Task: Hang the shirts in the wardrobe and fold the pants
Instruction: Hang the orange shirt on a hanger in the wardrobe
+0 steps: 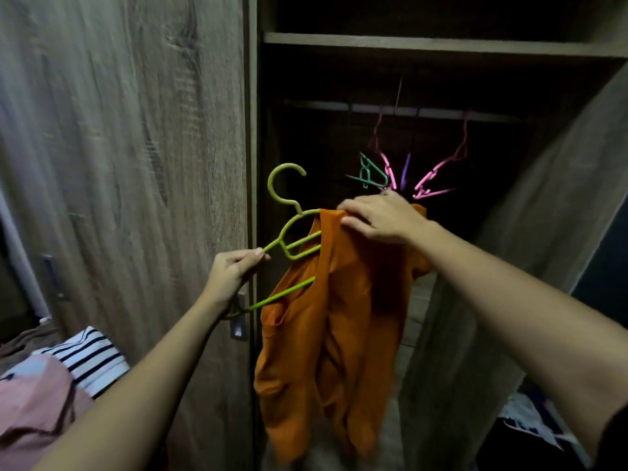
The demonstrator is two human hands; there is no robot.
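The orange shirt (334, 321) hangs in front of the open wardrobe (407, 42), only partly threaded onto a green hanger (284, 245). The left hand (234, 271) pinches the hanger's bare left arm between thumb and fingers. The right hand (377, 219) has its fingers curled into the fabric at the shirt's top edge, bunching it over the hanger's far side. The likeliest slip is the shirt sliding off. The hanger sits tilted, its left end low and near, with most of the cloth's weight on the right, so loosening the right-hand grip before the neck is seated could drop the garment to the floor. The hook could also snag on the cluster of empty hangers (387, 171), pink, teal and purple, crowded on the rail (339, 106) just behind the right hand. The dim interior makes the rail hard to judge. The wardrobe is grey-brown wood grain, with a closed door (119, 164) on the left and an open one on the right. At near left lie a striped garment (91, 358) and a pink garment (37, 402); whether either is a shirt or pants is unclear.
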